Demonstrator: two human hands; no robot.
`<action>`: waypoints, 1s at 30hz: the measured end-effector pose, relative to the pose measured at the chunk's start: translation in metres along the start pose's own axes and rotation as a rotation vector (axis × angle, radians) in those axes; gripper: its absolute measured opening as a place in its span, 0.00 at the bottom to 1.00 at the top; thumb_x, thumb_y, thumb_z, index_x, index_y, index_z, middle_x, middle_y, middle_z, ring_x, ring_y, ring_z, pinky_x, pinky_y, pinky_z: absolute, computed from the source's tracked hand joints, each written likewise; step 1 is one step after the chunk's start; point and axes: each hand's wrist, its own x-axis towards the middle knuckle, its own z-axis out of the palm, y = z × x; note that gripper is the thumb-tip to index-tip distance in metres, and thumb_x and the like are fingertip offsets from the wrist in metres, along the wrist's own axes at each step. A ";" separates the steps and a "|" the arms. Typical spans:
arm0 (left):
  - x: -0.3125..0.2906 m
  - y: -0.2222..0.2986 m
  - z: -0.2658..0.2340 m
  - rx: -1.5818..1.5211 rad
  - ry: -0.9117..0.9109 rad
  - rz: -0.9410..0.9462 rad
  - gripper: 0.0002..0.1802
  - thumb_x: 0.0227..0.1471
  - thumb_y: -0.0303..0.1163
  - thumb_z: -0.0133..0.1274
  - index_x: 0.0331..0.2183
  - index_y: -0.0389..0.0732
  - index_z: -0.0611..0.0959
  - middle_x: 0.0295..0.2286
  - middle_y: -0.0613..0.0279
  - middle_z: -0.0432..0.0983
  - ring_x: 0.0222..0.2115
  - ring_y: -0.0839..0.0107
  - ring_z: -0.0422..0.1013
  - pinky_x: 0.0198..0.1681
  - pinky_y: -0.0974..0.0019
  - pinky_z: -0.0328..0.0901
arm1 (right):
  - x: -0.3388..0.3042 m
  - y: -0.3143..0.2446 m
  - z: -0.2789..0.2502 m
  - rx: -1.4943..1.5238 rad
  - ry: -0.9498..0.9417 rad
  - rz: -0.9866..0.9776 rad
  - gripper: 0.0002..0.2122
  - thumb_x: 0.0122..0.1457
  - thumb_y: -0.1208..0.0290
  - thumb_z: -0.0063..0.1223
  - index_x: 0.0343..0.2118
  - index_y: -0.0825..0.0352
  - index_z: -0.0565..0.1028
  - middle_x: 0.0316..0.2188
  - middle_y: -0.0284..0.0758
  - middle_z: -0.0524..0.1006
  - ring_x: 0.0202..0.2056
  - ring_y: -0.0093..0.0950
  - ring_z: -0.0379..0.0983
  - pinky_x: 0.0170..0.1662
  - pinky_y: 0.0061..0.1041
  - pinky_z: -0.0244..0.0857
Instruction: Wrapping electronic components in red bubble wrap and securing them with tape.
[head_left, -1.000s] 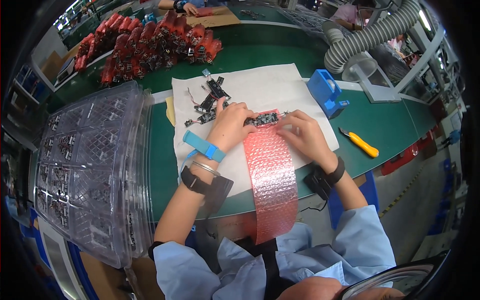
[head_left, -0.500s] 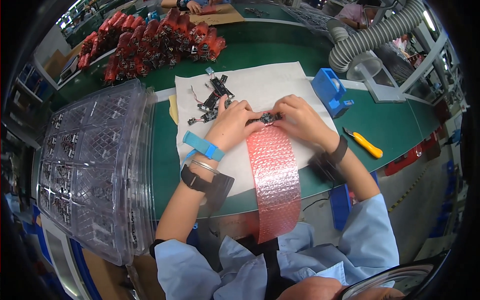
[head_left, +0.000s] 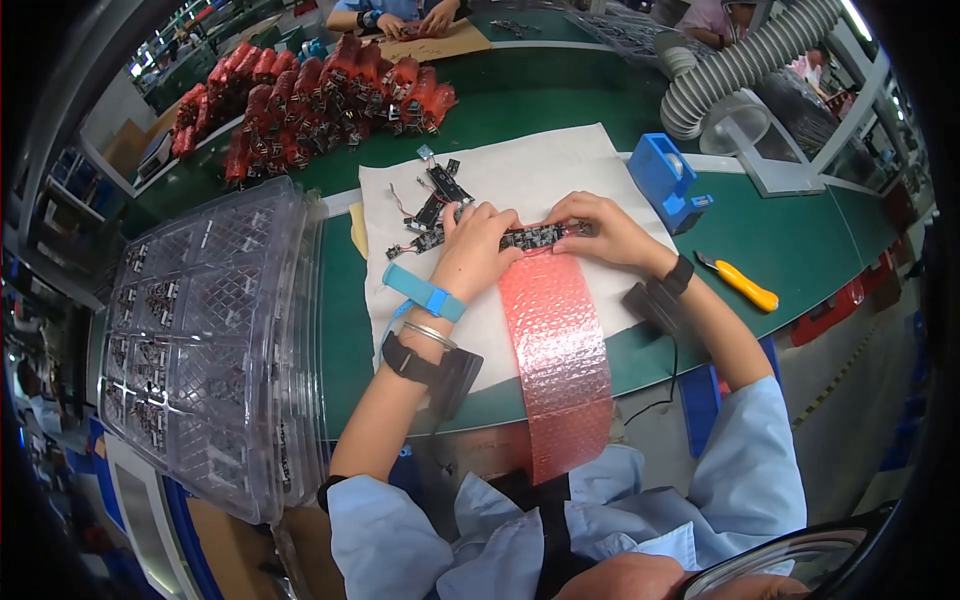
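A narrow black circuit board (head_left: 533, 238) with small parts and red wires lies across the far end of a red bubble wrap strip (head_left: 555, 330). My left hand (head_left: 480, 245) is closed on the board's left end, fingers over its far side and thumb on the near side. At the other end, my right hand (head_left: 598, 232) pinches the board and the wrap edge between thumb and fingers. The strip runs toward me and hangs over the table's front edge. Beyond my left hand, several loose black boards with wires (head_left: 440, 195) lie on the white sheet (head_left: 540, 165).
Stacked clear plastic trays (head_left: 210, 350) with boards inside stand at left. Red-wrapped bundles (head_left: 330, 95) are heaped at the far left. To the right are a blue tape dispenser (head_left: 663, 180), yellow-handled cutters (head_left: 745, 285) and a grey duct hose (head_left: 740, 75). A co-worker's hands (head_left: 415, 22) are opposite.
My fingers have spread apart along the board, so more of its length shows between my hands. The whole view has shifted slightly. Both of the co-worker's hands now show.
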 end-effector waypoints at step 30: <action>-0.011 0.018 -0.018 -0.062 -0.195 0.232 0.16 0.43 0.38 0.63 0.33 0.43 0.75 0.27 0.61 0.66 0.33 0.62 0.65 0.52 0.59 0.49 | -0.019 -0.017 -0.003 0.185 -0.052 -0.150 0.13 0.46 0.72 0.63 0.35 0.68 0.74 0.38 0.41 0.73 0.37 0.35 0.72 0.43 0.28 0.66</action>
